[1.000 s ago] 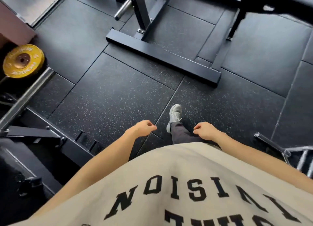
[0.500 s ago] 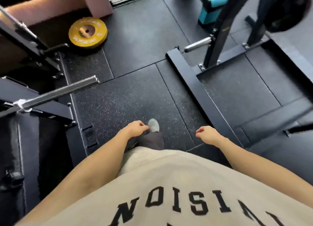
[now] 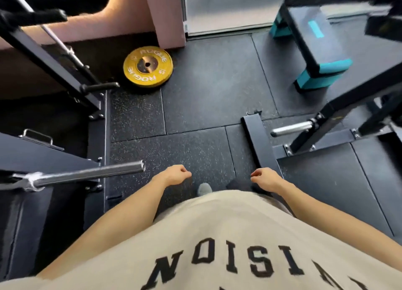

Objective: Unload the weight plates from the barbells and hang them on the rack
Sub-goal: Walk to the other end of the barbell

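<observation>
A yellow weight plate (image 3: 148, 67) lies flat on the black rubber floor near the pink wall, far ahead of me. A bare steel barbell sleeve (image 3: 91, 174) juts in from the left at waist height, with no plate on it. My left hand (image 3: 177, 174) hangs loosely curled just right of that sleeve's end, holding nothing. My right hand (image 3: 264, 178) is curled the same way and holds nothing. On the right, a black rack upright (image 3: 339, 113) carries a short chrome peg (image 3: 292, 129) that is bare.
A black rack foot (image 3: 257, 144) lies on the floor just ahead of my right hand. A teal and black step platform (image 3: 315, 41) stands at the back right. Black machine frames (image 3: 50, 57) fill the left side. My grey shoe (image 3: 204, 188) shows between my hands.
My view has turned, so the yellow plate and the bare barbell sleeve have shifted toward the centre. Both hands stay curled in front of my body, holding nothing.
</observation>
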The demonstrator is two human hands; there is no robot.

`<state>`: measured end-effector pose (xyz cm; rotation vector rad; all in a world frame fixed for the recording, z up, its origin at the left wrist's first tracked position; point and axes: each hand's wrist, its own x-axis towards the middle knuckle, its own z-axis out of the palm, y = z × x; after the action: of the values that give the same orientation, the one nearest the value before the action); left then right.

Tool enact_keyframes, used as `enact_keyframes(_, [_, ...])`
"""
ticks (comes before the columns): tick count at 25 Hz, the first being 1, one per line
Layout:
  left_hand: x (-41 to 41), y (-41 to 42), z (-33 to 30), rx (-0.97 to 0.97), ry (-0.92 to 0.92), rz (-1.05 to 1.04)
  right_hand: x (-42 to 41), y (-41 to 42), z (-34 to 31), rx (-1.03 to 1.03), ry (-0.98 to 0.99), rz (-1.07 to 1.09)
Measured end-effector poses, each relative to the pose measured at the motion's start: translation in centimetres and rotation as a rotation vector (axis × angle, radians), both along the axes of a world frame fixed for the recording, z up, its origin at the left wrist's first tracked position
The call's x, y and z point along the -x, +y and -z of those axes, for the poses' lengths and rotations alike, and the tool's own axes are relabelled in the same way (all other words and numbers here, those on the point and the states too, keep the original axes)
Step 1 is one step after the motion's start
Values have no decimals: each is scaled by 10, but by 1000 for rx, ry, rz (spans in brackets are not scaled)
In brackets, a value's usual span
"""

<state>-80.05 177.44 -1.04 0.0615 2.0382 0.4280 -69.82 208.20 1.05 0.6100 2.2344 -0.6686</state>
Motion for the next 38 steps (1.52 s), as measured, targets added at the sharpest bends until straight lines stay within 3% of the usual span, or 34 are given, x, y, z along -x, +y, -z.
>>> enact_keyframes(4, [72,11,-7,-48,-5,-155,111,10,1,8,10,-119])
enact_keyframes(12, [222,61,-2,59,-47,-202,303,64,16,24,-73,-323])
enact_keyframes(17, [324,90,-6,56,79,-412,439,97,13,6,-31,-365])
enact_keyframes(21, [380,103,-2,69,53,-556,520,97,14,12,-71,-415])
enact_keyframes(28, [534,77,18,12,-3,-539,676,67,29,-21,-170,-521])
enact_keyframes(32, [626,48,10,-41,26,-592,789,34,12,-65,-110,-554])
enact_keyframes(38, [702,-5,-1,-93,67,-855,910,-51,-13,-151,-68,-1001])
